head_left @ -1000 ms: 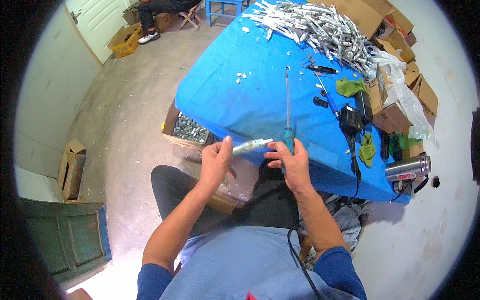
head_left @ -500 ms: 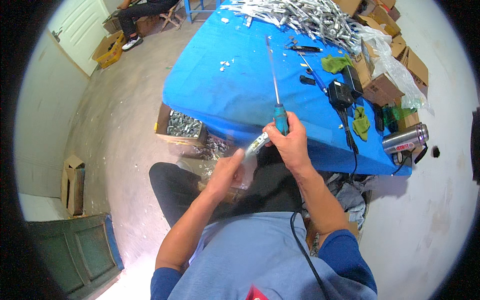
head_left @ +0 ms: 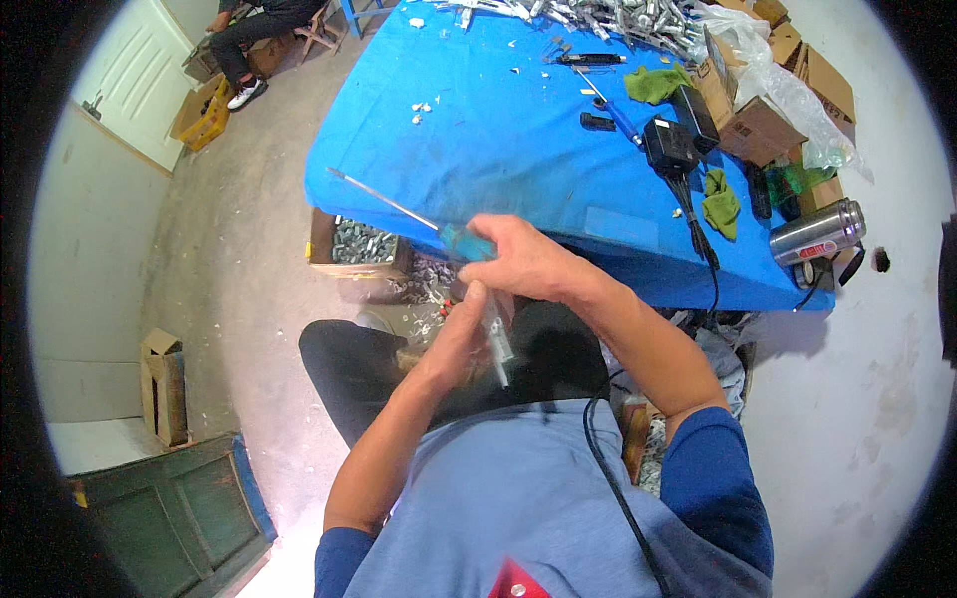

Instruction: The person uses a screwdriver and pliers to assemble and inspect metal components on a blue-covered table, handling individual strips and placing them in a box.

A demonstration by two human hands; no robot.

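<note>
My right hand (head_left: pixel 523 261) is closed around the teal handle of a screwdriver (head_left: pixel 466 242). Its long shaft slants up and left over the near edge of the blue-covered table (head_left: pixel 439 159). Just below, my left hand (head_left: pixel 457 337) grips a slim silvery metal part (head_left: pixel 498 337), blurred by motion, that hangs down over my lap. The two hands meet at its upper end, where the fingers partly hide it. Many similar metal parts (head_left: pixel 608 18) lie heaped at the table's far side.
On the table's right lie a blue-handled screwdriver (head_left: pixel 622 120), black adapter (head_left: pixel 670 143), green cloths (head_left: pixel 656 84) and a steel flask (head_left: pixel 817 234). A carton of small metal pieces (head_left: pixel 361 244) stands below the left edge. Another person (head_left: pixel 254 40) sits far left.
My right hand has turned the screwdriver from pointing away to pointing up-left and moved left. The metal part has swung from slanting up-right to hanging downward in my left hand.
</note>
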